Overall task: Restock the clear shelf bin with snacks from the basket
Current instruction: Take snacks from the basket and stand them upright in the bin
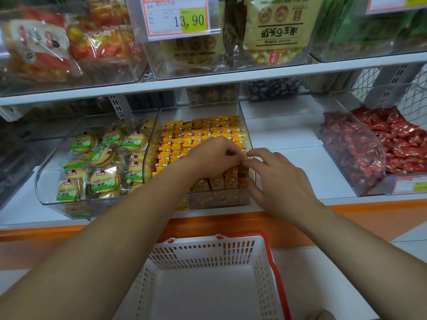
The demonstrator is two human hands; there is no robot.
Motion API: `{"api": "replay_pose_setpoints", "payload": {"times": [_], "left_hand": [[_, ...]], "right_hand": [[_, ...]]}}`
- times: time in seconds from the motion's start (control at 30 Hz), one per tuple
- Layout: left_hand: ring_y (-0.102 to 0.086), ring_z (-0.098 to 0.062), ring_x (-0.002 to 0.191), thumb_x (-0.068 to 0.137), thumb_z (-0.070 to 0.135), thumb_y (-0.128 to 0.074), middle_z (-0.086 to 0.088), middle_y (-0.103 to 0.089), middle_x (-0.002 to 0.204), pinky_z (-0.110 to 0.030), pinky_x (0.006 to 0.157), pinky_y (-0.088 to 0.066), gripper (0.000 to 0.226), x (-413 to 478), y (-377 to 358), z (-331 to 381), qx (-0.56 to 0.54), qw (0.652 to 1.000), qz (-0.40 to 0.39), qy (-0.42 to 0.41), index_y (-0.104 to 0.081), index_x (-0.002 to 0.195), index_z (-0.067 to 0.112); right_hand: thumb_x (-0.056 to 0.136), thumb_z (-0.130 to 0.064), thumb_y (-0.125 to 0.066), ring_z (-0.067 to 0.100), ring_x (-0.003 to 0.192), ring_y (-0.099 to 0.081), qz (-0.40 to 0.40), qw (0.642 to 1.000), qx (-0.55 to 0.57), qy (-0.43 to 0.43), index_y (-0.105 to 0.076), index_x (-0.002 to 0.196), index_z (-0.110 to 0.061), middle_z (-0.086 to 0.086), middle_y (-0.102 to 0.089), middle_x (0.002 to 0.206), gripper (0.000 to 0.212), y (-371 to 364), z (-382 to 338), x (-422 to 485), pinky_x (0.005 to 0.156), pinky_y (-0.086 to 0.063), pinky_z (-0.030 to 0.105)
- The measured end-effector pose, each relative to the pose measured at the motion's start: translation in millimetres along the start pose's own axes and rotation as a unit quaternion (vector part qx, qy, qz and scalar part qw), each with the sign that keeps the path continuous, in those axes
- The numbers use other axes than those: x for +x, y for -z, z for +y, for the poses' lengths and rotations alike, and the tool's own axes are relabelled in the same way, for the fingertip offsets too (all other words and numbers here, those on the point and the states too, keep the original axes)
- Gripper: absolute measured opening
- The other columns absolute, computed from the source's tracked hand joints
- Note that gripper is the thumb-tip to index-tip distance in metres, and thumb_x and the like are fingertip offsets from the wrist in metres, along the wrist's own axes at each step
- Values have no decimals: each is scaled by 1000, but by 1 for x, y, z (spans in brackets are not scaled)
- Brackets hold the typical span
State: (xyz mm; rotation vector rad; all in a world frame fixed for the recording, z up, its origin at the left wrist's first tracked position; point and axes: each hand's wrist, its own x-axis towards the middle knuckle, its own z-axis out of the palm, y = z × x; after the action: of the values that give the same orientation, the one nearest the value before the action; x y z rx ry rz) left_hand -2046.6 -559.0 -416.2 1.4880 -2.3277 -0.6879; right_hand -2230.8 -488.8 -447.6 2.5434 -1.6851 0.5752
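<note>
Head view, and we start at the far left, where a clear bin holds round biscuit packs with green labels. Just beside it, centre shelf, sits the clear shelf bin, packed with yellow snack packets in tight rows, more of them standing upright along its front wall. Below it, down on the floor side of the shelf, the white basket with its red handle waits between the 2 forearms.

Now the hands, both over the shelf bin's right half. The left hand lies on top of the yellow packets, fingers curled down toward the right wall; whether it actually pinches a packet, I cannot tell, because the fingertips are buried among the wrappers. The right hand comes in from the right, fingers spread and loosely bent, gripping nothing. Its index fingertip meets the left hand's fingertips at the packets by the bin's right wall, and its thumb is low by the front corner.

Further right, well apart, another clear bin is heaped with red-wrapped sweets.
</note>
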Motion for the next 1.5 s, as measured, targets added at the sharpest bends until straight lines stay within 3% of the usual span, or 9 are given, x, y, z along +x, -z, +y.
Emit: {"api": "replay_pose_setpoints", "payload": {"times": [0.13, 0.27, 0.67, 0.73, 0.87, 1.1, 1.2, 1.3, 1.5], "left_hand": [[-65, -10, 103, 105, 28, -57, 7, -75, 110, -37, 95, -54, 24, -4, 1, 1, -40, 998, -10, 40, -79, 110, 24], [-60, 3, 97, 98, 38, -66, 22, -67, 104, -20, 82, -49, 15, -20, 3, -7, -80, 995, 54, 23, -74, 109, 33], [-57, 3, 89, 89, 43, -76, 21, -61, 99, -21, 76, -49, 32, -55, -18, -25, -58, 992, 78, 86, -70, 121, 37], [-59, -2, 91, 88, 41, -78, 19, -62, 101, -21, 76, -50, 30, -55, -19, -22, -68, 991, 75, 86, -69, 117, 39], [-64, -10, 98, 81, 37, -84, 13, -66, 107, -28, 85, -55, 43, -56, -20, -16, -104, 987, 89, 89, -61, 117, 35], [-69, -22, 107, 96, 22, -60, -8, -74, 111, -38, 96, -53, 17, -52, 3, -28, -312, 947, 40, 73, -74, 104, 19], [-70, -17, 97, 102, 20, -60, 1, -76, 100, -40, 90, -58, 18, -30, 6, -29, -203, 974, 76, 72, -77, 98, 22], [-67, -2, 86, 97, 25, -68, 13, -76, 91, -25, 78, -54, 12, -8, 4, -27, -110, 992, 11, 56, -80, 96, 25], [-69, -7, 93, 88, 18, -80, 12, -73, 91, -24, 83, -57, 13, 14, 5, -26, -7, 997, -73, 36, -81, 100, 20]], "right_hand": [[94, -41, -50, 20, 111, -60, -68, 998, -11, 4, -49, 136, -32, -15, -43, 146, 43, -4, -3, -2, 77, -52, 35], [93, -45, -47, 21, 100, -64, -67, 997, -32, 10, -55, 126, -29, -13, -50, 133, 38, -3, -4, 2, 70, -50, 34], [91, -50, -50, 26, 94, -64, -145, 987, -74, 10, -57, 122, -25, -4, -50, 129, 40, -15, -12, 11, 63, -37, 31], [91, -52, -49, 25, 90, -65, -122, 990, -76, 7, -58, 117, -26, -4, -54, 124, 37, -10, -14, 13, 62, -37, 31], [89, -42, -54, 22, 82, -70, 83, 996, -4, 22, -62, 120, -29, -6, -66, 114, 35, 5, -23, 17, 59, -39, 27], [97, -38, -57, 12, 105, -60, -17, 993, 114, 11, -58, 125, -40, -16, -61, 125, 28, -10, -14, 17, 75, -45, 28], [95, -36, -62, 4, 90, -53, -30, 988, 152, 9, -59, 126, -42, -17, -61, 128, 32, -15, -11, 12, 73, -42, 24], [94, -30, -63, -4, 82, -44, -40, 978, 205, -3, -62, 128, -41, -17, -59, 127, 35, -18, -8, 7, 75, -41, 19], [93, -31, -58, -7, 81, -42, -47, 988, 143, 19, -57, 137, -36, -21, -52, 136, 43, -18, -15, -2, 77, -45, 17]]}}
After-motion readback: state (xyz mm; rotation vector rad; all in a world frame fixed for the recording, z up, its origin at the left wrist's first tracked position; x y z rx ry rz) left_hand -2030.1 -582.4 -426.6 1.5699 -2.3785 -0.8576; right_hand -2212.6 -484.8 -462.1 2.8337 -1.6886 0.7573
